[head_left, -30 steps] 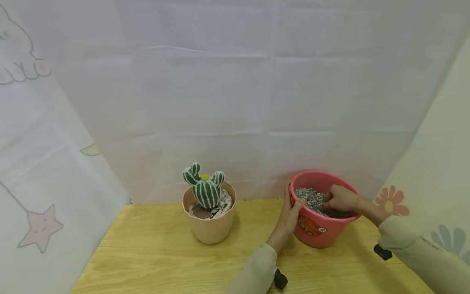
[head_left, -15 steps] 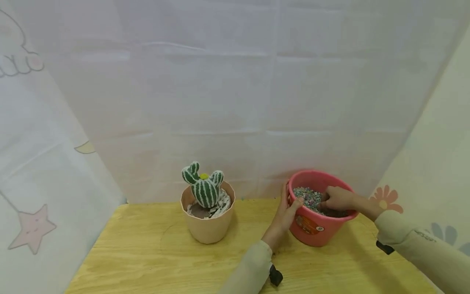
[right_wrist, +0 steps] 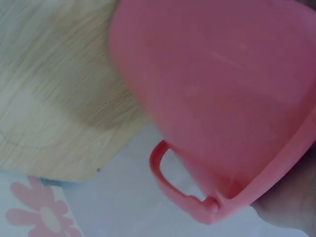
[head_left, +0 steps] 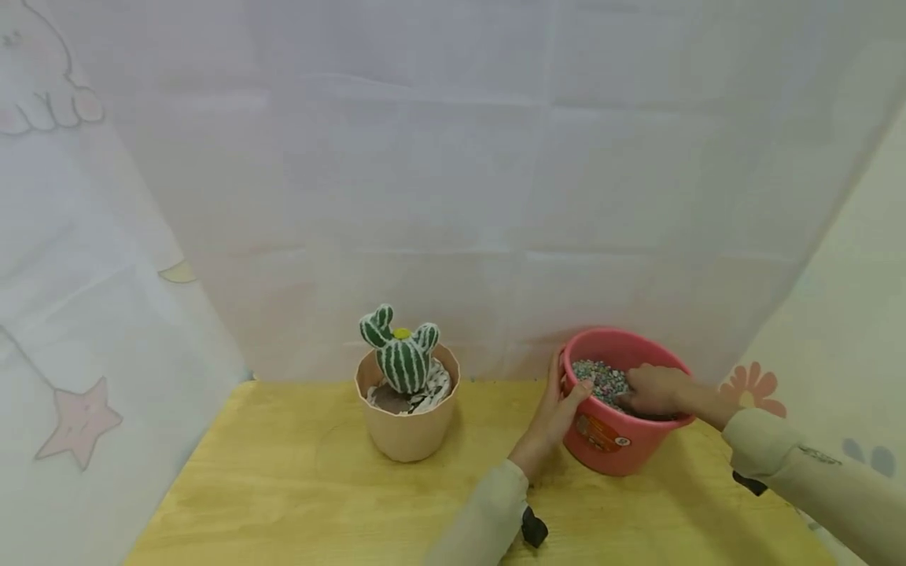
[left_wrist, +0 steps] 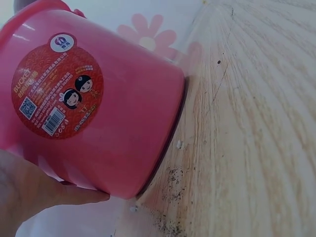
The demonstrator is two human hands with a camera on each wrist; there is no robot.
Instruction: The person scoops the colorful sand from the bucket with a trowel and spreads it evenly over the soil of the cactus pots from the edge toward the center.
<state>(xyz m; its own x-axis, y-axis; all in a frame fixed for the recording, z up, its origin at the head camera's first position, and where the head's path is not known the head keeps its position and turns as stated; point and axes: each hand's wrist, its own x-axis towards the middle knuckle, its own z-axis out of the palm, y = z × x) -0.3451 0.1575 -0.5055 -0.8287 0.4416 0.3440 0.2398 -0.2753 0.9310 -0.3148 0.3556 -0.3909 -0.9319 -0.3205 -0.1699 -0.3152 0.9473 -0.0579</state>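
Note:
A pink plastic bucket (head_left: pixel 647 448) with a red label stands at the table's back right, partly filled with small multicoloured gravel (head_left: pixel 598 377). My left hand (head_left: pixel 555 413) grips its left side, the thumb over the rim and fingers along the outside wall. In the left wrist view, part of that hand (left_wrist: pixel 34 192) lies against the bucket wall. Reaching in over the right rim, my right hand (head_left: pixel 654 391) is down in the gravel; its fingertips are hidden. The right wrist view catches the bucket's outer wall (right_wrist: pixel 222 89) and its looped handle (right_wrist: pixel 170 185).
Left of the bucket, a peach flowerpot (head_left: pixel 410 436) holds a green and white striped knitted cactus (head_left: pixel 403 365) with crumpled pale material around its base. Dark crumbs (left_wrist: pixel 174 185) lie on the wooden table (head_left: pixel 283 487) beside the bucket. A white cloth (head_left: pixel 425 196) hangs behind.
My right hand has shifted within the bucket, its fingers lower in the gravel and the hand flatter. The left hand keeps its hold. The head view has shifted slightly.

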